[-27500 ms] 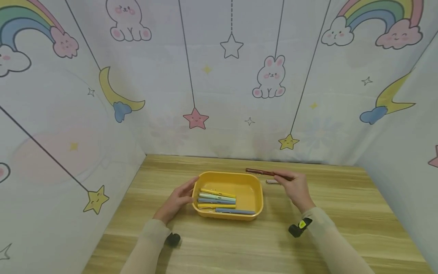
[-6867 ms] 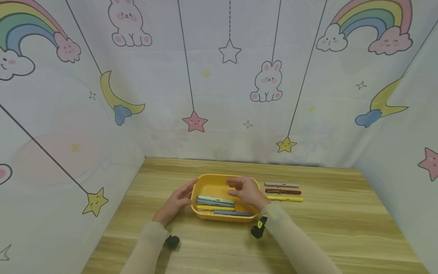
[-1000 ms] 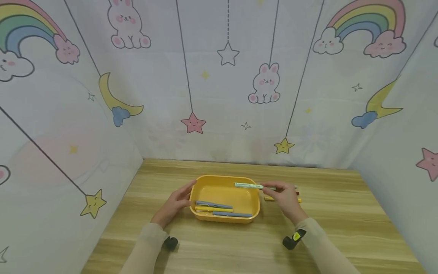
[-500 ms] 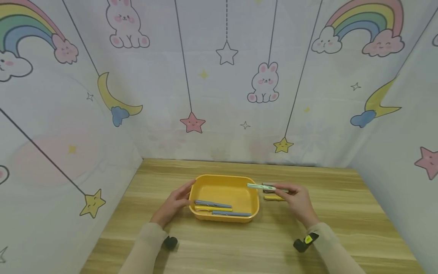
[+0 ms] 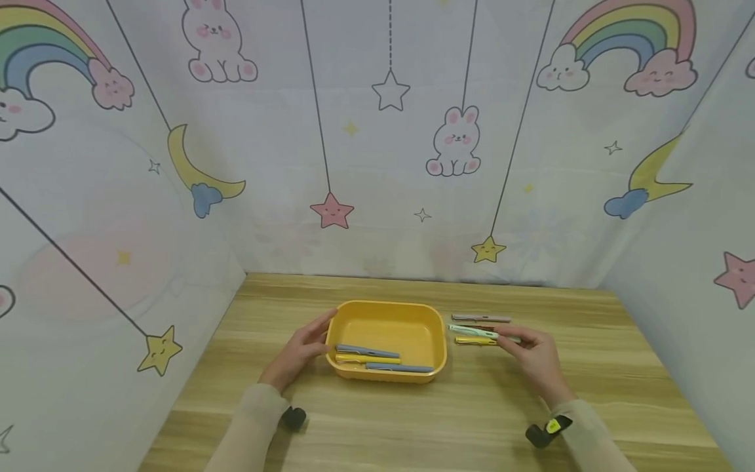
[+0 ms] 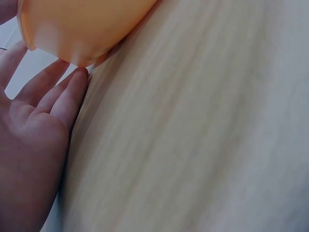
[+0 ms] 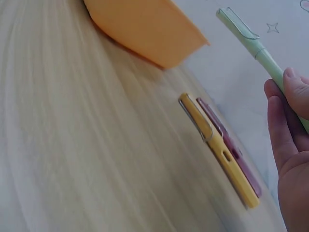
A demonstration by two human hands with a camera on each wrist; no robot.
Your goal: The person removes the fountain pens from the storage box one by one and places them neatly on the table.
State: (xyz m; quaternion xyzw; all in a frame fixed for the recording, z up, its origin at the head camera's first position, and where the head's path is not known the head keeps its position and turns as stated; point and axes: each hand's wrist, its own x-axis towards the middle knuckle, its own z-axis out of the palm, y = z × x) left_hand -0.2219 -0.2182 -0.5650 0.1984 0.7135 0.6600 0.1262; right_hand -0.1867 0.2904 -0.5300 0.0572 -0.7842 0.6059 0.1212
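A pale green clip pen (image 5: 472,332) is pinched between thumb and fingers of my right hand (image 5: 535,359), cap end pointing left. In the right wrist view that pen (image 7: 263,53) hangs above a yellow pen (image 7: 222,152) and a dark red pen (image 7: 239,157), which lie side by side on the table. Behind them is a pinkish-grey pen (image 5: 480,318). My left hand (image 5: 297,354) rests against the left end of the yellow tray (image 5: 389,304), its fingers extended along the outer wall in the left wrist view.
Inside the tray, toward its front, lie a grey-blue pen (image 5: 368,351), a yellow pen (image 5: 383,360) and a blue pen (image 5: 401,368). A white patterned curtain (image 5: 377,249) encloses the wood-grain table (image 5: 413,426) at the back and sides.
Over the last second my right hand carries the green pen right and lower, from above the tray to over the row. Earlier, the dark red, yellow and green pens left the tray area; left hand stays.
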